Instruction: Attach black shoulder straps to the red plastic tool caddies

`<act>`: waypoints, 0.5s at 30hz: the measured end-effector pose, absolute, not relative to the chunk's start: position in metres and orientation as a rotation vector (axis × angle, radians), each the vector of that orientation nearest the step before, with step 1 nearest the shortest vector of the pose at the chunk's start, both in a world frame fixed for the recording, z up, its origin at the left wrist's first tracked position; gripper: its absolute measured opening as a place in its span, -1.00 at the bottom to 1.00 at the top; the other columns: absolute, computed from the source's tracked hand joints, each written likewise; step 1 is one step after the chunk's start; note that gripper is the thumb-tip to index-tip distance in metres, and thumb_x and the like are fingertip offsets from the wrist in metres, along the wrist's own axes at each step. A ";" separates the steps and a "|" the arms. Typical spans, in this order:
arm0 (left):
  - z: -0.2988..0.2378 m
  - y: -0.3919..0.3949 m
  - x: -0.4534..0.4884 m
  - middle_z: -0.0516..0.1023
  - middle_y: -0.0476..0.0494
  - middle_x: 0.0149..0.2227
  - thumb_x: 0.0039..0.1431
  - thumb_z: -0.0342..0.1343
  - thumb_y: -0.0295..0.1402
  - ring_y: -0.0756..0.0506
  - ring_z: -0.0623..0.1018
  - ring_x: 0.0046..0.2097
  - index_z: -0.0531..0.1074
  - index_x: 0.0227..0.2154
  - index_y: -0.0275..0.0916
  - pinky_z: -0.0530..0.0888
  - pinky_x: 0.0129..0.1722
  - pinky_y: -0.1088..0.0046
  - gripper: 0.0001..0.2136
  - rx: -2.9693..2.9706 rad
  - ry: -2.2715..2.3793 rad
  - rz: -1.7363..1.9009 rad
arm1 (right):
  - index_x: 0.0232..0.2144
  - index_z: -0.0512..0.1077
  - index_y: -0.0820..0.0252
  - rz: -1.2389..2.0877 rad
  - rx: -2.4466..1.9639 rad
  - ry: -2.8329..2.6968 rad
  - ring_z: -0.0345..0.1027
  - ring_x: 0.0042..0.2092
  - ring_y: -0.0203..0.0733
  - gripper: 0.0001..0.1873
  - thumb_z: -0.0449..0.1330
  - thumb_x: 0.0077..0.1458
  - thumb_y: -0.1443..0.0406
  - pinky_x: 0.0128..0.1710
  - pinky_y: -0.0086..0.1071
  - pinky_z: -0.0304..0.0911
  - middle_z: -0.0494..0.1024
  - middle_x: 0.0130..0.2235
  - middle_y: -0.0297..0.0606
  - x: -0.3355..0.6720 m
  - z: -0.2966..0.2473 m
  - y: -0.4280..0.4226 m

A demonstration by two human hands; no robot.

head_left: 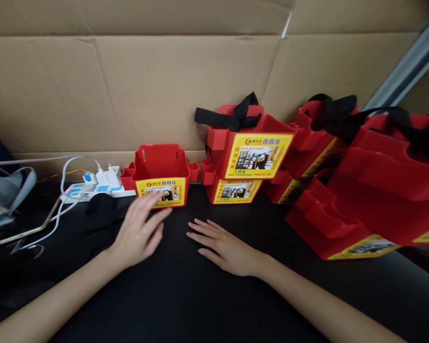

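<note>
My left hand (pixel 139 231) is open, raised with fingers apart in front of a red plastic tool box (pixel 160 162) that has a yellow label; whether it touches the box I cannot tell. My right hand (pixel 223 247) lies open and palm down over the black table (pixel 186 295), with nothing in it. Behind the right hand, a red tool box with a black strap (pixel 262 152) rests on top of another labelled red box (pixel 232 192). The single box on the left shows no strap, and two slots are visible in its back wall.
More stacked red boxes (pixel 372 181) with black straps fill the right side. At left are a white power strip (pixel 103 189) with plugs and cables, a phone-like slab (pixel 32 233) and black strap material (pixel 102 209). A cardboard wall (pixel 157 90) closes off the back.
</note>
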State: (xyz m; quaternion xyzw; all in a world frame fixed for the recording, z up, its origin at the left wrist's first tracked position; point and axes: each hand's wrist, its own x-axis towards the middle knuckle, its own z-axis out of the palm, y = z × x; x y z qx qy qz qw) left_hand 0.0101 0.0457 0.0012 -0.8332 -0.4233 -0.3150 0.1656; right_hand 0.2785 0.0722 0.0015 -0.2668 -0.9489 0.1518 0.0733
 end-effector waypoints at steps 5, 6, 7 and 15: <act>0.012 0.063 -0.023 -0.17 -0.20 0.31 0.11 0.06 -0.34 -0.31 -0.06 0.29 -0.01 0.20 -0.11 0.06 0.21 -0.04 -0.41 -2.045 -1.486 -1.079 | 0.19 0.09 0.03 0.469 -0.811 -2.858 -0.25 0.30 -0.21 -0.54 -0.13 0.26 0.18 0.27 -0.07 -0.26 -0.01 0.28 -0.30 0.280 0.002 0.072; 0.012 0.068 -0.030 -0.18 -0.21 0.31 0.12 0.06 -0.31 -0.31 -0.07 0.29 -0.03 0.20 -0.11 0.08 0.20 -0.03 -0.40 -2.065 -1.543 -1.117 | 0.19 0.09 0.03 0.471 -0.812 -2.856 -0.25 0.30 -0.21 -0.54 -0.13 0.26 0.19 0.27 -0.07 -0.26 -0.01 0.28 -0.30 0.280 0.002 0.072; 0.011 0.073 -0.036 -0.17 -0.22 0.31 0.13 0.05 -0.27 -0.30 -0.07 0.30 -0.04 0.21 -0.10 0.11 0.19 -0.02 -0.39 -2.102 -1.600 -1.163 | 0.19 0.09 0.03 0.472 -0.810 -2.851 -0.24 0.30 -0.21 -0.54 -0.13 0.26 0.19 0.27 -0.07 -0.26 -0.01 0.28 -0.30 0.280 0.002 0.072; 0.022 0.089 -0.055 0.13 -0.20 0.19 0.09 0.09 -0.17 -0.26 0.01 0.28 0.28 -0.08 -0.13 0.16 0.18 0.01 -0.66 -2.324 -1.707 -1.275 | 0.20 0.07 0.02 0.436 -0.799 -2.826 -0.17 0.29 -0.15 -0.52 -0.12 0.25 0.17 0.25 -0.05 -0.17 0.03 0.27 -0.26 0.279 0.001 0.071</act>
